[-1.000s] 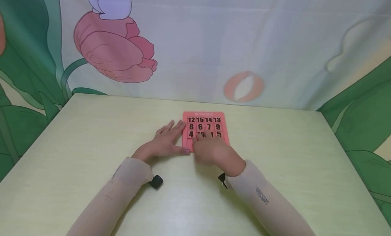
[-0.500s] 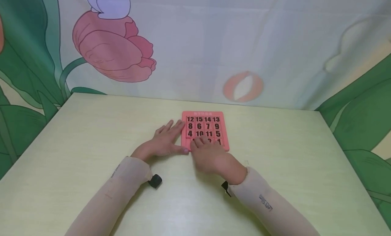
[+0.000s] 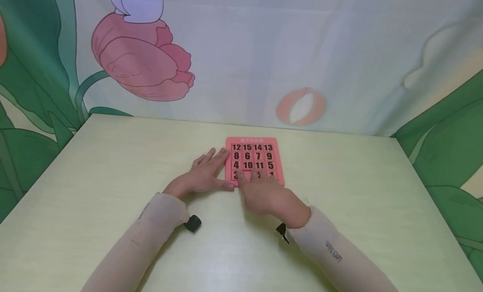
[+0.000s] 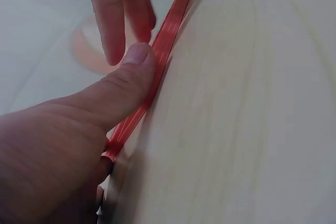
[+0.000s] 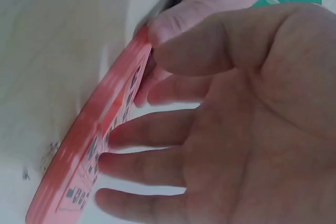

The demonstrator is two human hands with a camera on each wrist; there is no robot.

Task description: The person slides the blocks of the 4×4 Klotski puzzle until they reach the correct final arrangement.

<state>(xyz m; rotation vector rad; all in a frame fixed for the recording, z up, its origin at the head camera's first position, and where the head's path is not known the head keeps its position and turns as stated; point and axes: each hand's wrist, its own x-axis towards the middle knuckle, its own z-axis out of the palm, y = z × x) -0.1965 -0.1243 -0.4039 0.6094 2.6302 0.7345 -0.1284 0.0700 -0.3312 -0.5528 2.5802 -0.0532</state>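
At the left, pale sleeve [image 3: 137, 235] slants up across the counter [image 3: 377, 199], a black device [image 3: 193, 224] by the cuff; left hand [image 3: 201, 174] lies angled inward, fingers straight, thumb held wide of them. Fingertips at the left edge of the pink number board [image 3: 278, 162], thumb at its near left corner; left wrist view has the thumb tip against the red side. Board flat on the counter, mid-width, between the hands, header at the far edge. Near row: tile 3 [image 3: 235, 175] in the left corner, a gap beside it, then tiles partly covered. Right hand [image 3: 266, 197] comes in from the near right, palm down, fingers nearly straight and reaching over that row; index finger set apart from the rest, its tip on or just over tile 3 (contact unclear). Right wrist view shows the fingers spread, tips close to the board's face. Right sleeve [image 3: 339, 250] trails off toward the bottom edge. Against half a second ago: left hand unchanged; corner slot, then vacant, now filled by tile 3, the gap one place rightward; right index finger, then alongside the others, now parted from them.
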